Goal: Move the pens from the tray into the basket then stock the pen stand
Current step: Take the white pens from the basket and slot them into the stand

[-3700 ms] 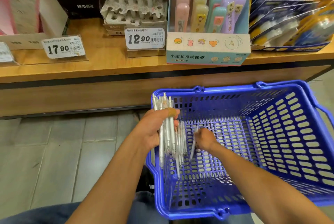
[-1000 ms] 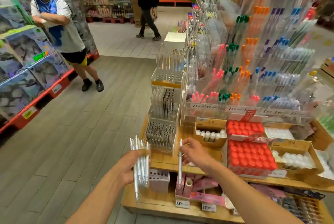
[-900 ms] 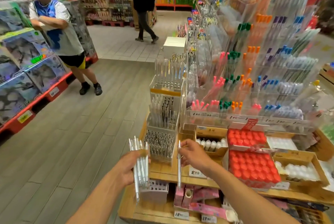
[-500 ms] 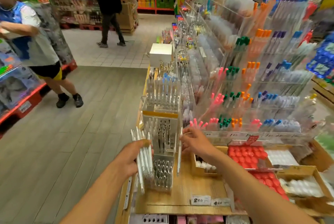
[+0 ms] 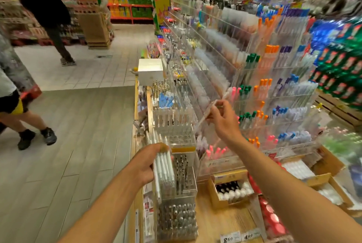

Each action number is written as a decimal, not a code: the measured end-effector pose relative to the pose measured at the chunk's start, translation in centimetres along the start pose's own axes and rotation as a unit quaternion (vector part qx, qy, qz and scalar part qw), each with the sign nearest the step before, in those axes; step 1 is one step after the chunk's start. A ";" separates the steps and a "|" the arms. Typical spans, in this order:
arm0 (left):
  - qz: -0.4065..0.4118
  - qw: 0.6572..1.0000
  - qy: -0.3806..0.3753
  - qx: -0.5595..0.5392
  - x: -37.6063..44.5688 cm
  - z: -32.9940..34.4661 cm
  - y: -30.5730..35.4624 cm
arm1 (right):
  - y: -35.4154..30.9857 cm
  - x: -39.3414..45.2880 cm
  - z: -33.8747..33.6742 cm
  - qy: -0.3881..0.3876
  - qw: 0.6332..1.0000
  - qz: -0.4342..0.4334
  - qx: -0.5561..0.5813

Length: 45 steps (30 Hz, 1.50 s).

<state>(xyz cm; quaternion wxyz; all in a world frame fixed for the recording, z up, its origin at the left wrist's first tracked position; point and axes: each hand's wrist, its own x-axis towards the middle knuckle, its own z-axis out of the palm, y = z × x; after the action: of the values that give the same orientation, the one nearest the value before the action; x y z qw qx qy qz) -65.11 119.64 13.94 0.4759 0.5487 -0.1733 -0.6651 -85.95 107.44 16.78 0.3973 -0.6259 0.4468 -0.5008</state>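
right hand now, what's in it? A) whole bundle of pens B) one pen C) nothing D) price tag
B: the right hand pinches one pen tilted above the pen stand, while the bundle of white pens sits in the left hand.

Two bare forearms, sleeveless, unadorned left hand (image 5: 145,162).

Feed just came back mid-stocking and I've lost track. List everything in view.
Pen bundle: several, white, in left grip.
Single pen: one, clear-white, tilted, in right grip.
Tiered pen stand: one, clear acrylic, in front of the left hand.
Wall pen racks: many pens, orange, green, pink, blue caps, right.
Cardboard boxes: several, on wooden shelf.
Price tags: two, white, shelf edge.
Bystanders: two, left aisle.
Left hand: closed on bundle.
Right hand: pinching single pen.
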 end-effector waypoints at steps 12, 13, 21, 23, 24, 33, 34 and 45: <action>0.002 0.999 0.033 0.001 1.6 0.8 0.7 | 1.6 0.2 2.2 -0.101 0.971 -0.091 -0.196; 0.004 0.999 0.036 0.000 1.6 1.0 0.8 | 1.6 0.2 2.4 -0.107 0.969 -0.091 -0.202; 0.012 0.999 0.049 -0.002 1.1 2.3 1.6 | 2.0 0.4 3.0 -0.125 0.963 -0.103 -0.217; 0.015 0.999 0.049 -0.004 0.9 2.5 1.8 | 2.1 0.5 3.0 -0.124 0.962 -0.099 -0.222; 0.017 0.999 0.047 -0.005 0.7 2.6 1.9 | 2.0 0.5 3.0 -0.125 0.962 -0.096 -0.224; 0.029 0.999 0.032 0.005 -0.7 3.1 2.2 | 0.7 0.4 3.3 -0.126 0.964 -0.059 -0.228; 0.030 0.999 0.031 0.006 -0.8 3.1 2.3 | 0.6 0.5 3.3 -0.123 0.963 -0.055 -0.232; 0.041 0.999 0.022 0.012 -1.8 3.0 2.5 | 0.5 0.0 3.0 -0.096 0.961 0.048 -0.255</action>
<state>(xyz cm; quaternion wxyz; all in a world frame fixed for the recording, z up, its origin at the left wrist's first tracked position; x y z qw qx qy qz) -66.74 119.02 17.86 0.5000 0.5609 -0.1932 -0.6309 -83.06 107.44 15.74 0.2894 -0.7292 0.5491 -0.2881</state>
